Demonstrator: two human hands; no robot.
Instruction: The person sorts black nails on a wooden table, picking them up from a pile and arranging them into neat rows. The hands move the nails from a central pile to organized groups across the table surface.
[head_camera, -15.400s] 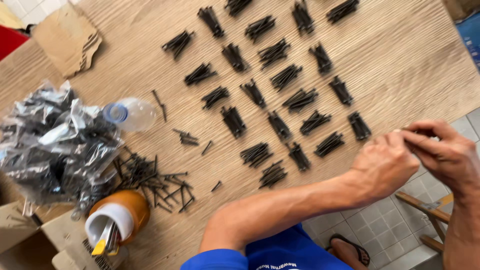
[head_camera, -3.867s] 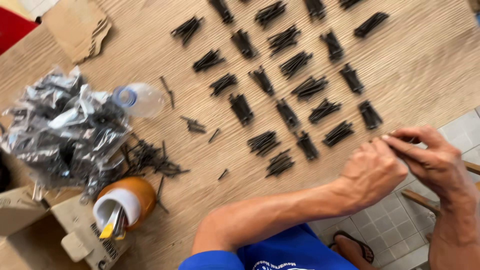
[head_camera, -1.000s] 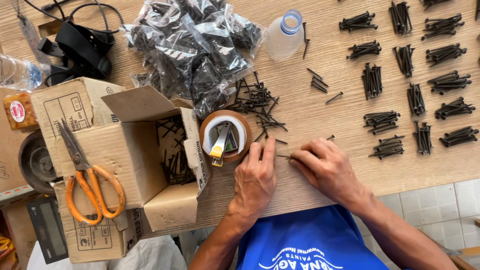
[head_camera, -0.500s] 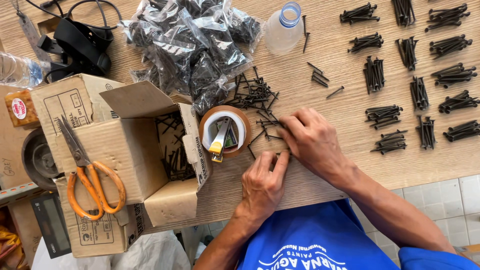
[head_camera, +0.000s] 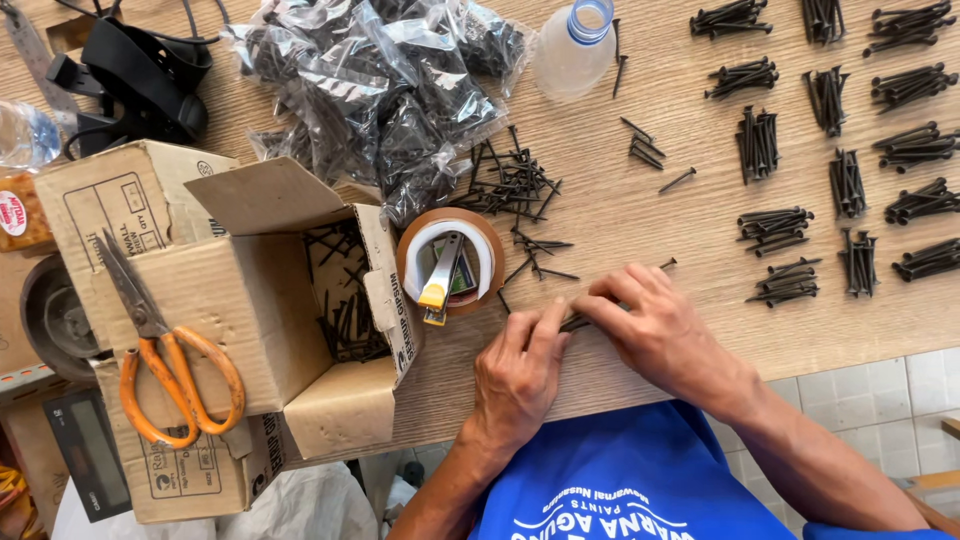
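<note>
Black screws (head_camera: 578, 320) were pinched between the fingers of the left hand (head_camera: 518, 375) and right hand (head_camera: 665, 335), beside a tape roll (head_camera: 449, 262) on the wooden table (head_camera: 640, 230).

Single head view, steeply downward, close over wooden table (head_camera: 650, 230)

Screws (head_camera: 575, 321) pinched between both hands: dark matt metal
Table (head_camera: 650, 290) under them: pale grained wood
Box (head_camera: 240, 300) left of grip: brown matt cardboard
Bags (head_camera: 380, 90) beyond grip: glossy crinkled plastic
</note>
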